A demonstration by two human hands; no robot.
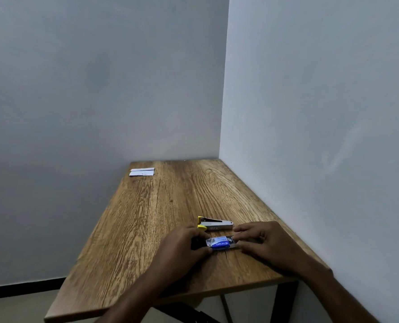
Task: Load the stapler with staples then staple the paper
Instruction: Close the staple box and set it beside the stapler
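A small blue and white staple box lies on the wooden table near its front right. My left hand grips the box's left end. My right hand pinches its right end, where a pale inner tray shows. Just behind the box lies a silver stapler with yellow ends, resting on its side and touched by neither hand. Small white sheets of paper sit at the far left corner of the table.
Grey walls close in behind the table and along its right edge. The table's front edge runs just under my forearms, with a dark metal leg below it. Floor and a black skirting strip show at lower left.
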